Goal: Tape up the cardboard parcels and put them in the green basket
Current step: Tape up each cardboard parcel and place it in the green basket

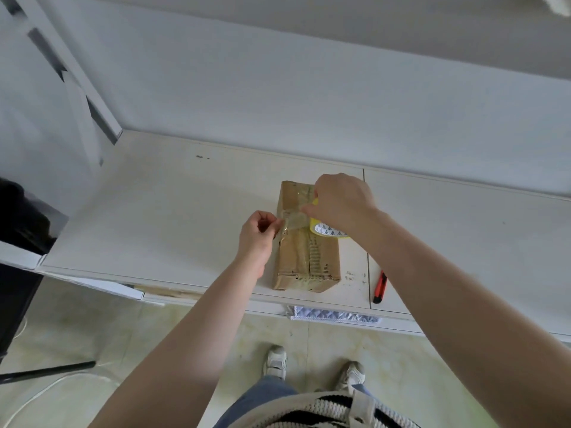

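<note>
Cardboard is what you are working with: one brown parcel [306, 242] is lying flat on the pale table [154, 211], near the front edge. It is looking stiff and light, with old shiny tape making it a bit slippery, so you are best holding it by its two long sides. One tape roll [327, 228] is sitting on the parcel under your right hand [343, 202], which is curling around it. Your left hand [259, 233] is pinching the loose, sticky, floppy tape end [289, 222]. One red cutter [380, 287] is lying just beside the parcel. No green basket is showing.
</note>
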